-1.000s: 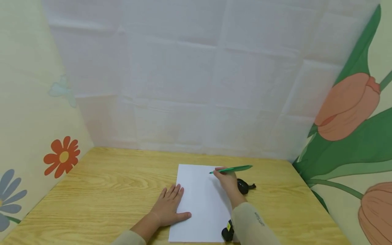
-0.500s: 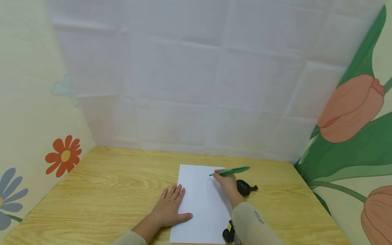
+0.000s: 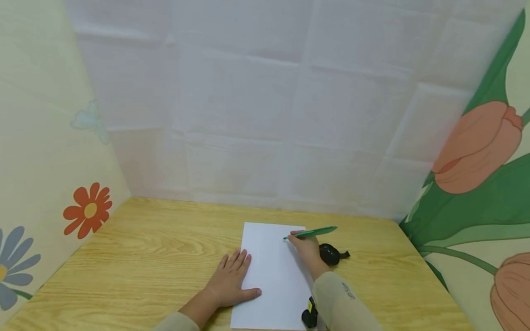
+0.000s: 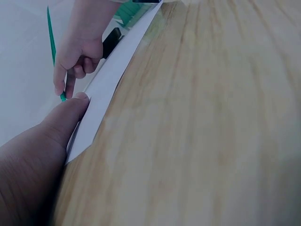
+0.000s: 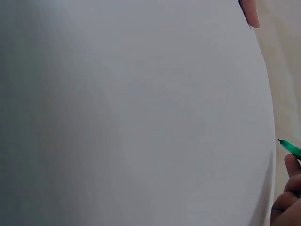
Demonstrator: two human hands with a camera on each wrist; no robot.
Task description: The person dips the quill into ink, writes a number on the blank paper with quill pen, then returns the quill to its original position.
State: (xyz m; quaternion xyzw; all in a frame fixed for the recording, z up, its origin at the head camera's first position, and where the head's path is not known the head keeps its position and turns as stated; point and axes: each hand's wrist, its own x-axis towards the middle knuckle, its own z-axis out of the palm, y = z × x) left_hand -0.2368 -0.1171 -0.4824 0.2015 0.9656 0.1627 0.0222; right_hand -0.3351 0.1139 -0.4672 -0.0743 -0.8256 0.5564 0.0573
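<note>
A white sheet of paper point(image 3: 273, 276) lies on the wooden table in the head view, with no marks that I can make out. My left hand point(image 3: 229, 280) rests flat at its left edge, fingers spread and thumb on the sheet. Over the sheet's upper right part, my right hand point(image 3: 308, 253) pinches a green pen point(image 3: 318, 232). The pen's dark tip points left, and I cannot tell whether it touches the paper. In the left wrist view the pen point(image 4: 51, 35) leans from the right hand's fingers. The right wrist view catches the pen point(image 5: 290, 149) at its right edge.
A black rounded object point(image 3: 330, 254) with a short tail is just right of the right hand. Another black object point(image 3: 309, 315) with a yellow patch sits by the paper's lower right edge. Bare wooden table point(image 3: 165, 243) surrounds the sheet, with a white sheeted wall point(image 3: 236, 170) behind.
The right hand and pen have shifted slightly toward the near side of the paper. The left hand keeps its place on the sheet. The head view has turned a little.
</note>
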